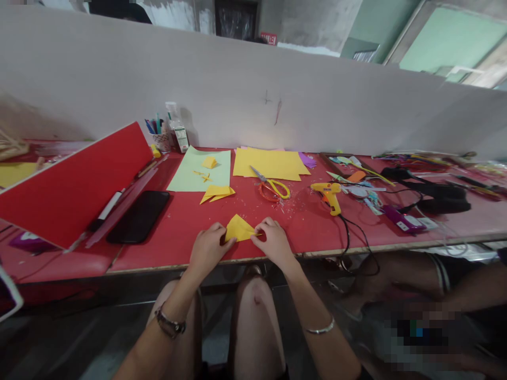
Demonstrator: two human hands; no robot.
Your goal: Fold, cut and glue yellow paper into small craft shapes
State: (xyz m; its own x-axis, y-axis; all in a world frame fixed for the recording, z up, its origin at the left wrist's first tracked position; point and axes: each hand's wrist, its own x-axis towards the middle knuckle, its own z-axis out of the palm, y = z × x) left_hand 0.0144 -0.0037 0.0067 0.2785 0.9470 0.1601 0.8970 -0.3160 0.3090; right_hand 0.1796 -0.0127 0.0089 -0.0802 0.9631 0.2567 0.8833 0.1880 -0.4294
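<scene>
My left grip (208, 247) pinches the left corner of the yellow folded paper (238, 228). My right grip (273, 240) pinches its right edge, thumb & fingertips closed on it. So both grips are clenched on the same piece, which sits btwn them, low over the red table (304, 227), near the front edge & just above my knees. Can't tell if the paper rests on the table or is lifted a bit. It's approx. triangular, w/ the point facing away from me. There's a watch (170, 326) on my left wrist & a thin bangle (320, 328) on my right.

Behind the paper, toward the left, a second folded yellow piece (217, 192) lies at the near edge of a light green sheet (190, 171). A small yellow wad (209, 162) sits on that sheet. Beside it on the right is a stack of yellow sheets (273, 161), w/ scissors (271, 187) lying partly on its front edge, handles toward me. Further right is a yellow glue gun (329, 196), its black cord running off the table edge.

On my left a black phone (138, 216) lies flat, just beside a big red board (75, 182) that's tilted up. At the back, against the white partition (253, 105), stand a cup of pens (160, 138) & a clear bottle (176, 126). Another person's legs (415, 274) show under the table on my right, well apart from my grips.
</scene>
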